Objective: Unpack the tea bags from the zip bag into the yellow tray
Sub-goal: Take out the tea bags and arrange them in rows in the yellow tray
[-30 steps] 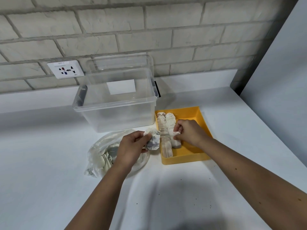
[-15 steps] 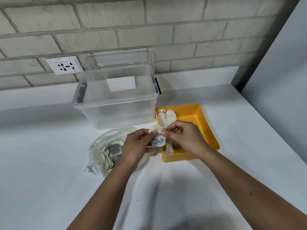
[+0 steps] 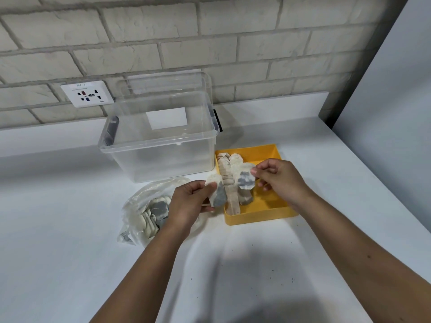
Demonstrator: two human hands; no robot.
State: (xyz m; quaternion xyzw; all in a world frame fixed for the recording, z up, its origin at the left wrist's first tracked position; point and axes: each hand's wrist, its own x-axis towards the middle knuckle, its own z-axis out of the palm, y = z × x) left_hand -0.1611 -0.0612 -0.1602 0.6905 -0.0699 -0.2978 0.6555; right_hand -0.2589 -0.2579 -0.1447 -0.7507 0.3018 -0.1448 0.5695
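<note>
Right hand [image 3: 279, 180] pinches a tea bag [image 3: 245, 179] over the yellow tray [image 3: 263, 217], seemingly to lay it beside the rows there, while left hand [image 3: 189, 201] grips a second tea bag [image 3: 217, 193] just beside the tray, zip bag [image 3: 140, 206] beneath on the table [image 3: 70, 229].

Pale tea bags [image 3: 225, 170] in rows in yellow tray [image 3: 256, 219], more inside clear zip bag [image 3: 140, 201] alongside

Place: most likely a home kitchen or utility corner.
Wall: a pale brick wall [image 3: 210, 31] carried a white socket [image 3: 87, 93] mounted low.
Surface: a plain white tabletop [image 3: 70, 229] ran up to that wall.
Storage: a clear plastic box [image 3: 161, 157] stood at the back.
Goods: tea bags [image 3: 225, 173] lay in a yellow tray [image 3: 256, 217].
</note>
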